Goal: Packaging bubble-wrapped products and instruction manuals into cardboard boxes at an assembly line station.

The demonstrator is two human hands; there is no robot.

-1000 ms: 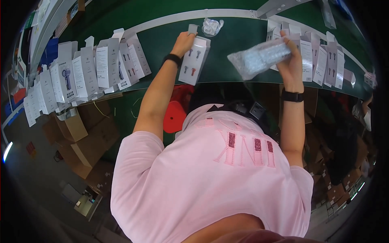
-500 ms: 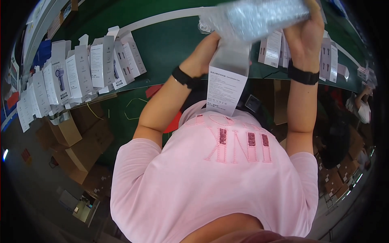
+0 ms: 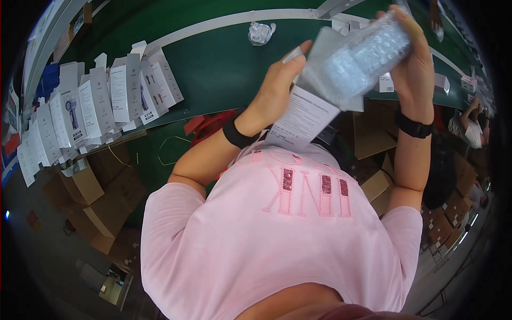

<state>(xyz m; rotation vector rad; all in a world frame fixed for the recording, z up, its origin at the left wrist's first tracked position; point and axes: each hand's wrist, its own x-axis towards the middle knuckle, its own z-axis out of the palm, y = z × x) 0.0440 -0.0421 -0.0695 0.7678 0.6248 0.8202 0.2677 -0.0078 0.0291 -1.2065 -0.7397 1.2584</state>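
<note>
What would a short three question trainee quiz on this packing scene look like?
1. True or false: the right hand holds a bubble-wrapped item.
2. Which holds the white box? A) left hand B) right hand C) neither
3. Fill in: a row of white boxes stands on the ____ belt.

Key: 1 true; 2 A; 3 green.

Our left hand (image 3: 274, 93) grips a white box (image 3: 306, 114) held up | our right hand (image 3: 413, 69) clasps a bubble-wrapped item (image 3: 362, 56) at the box's open top | green table (image 3: 213, 69) beyond | row of white boxes (image 3: 96, 106) at left | crumpled wrap (image 3: 261, 33) far back
</note>
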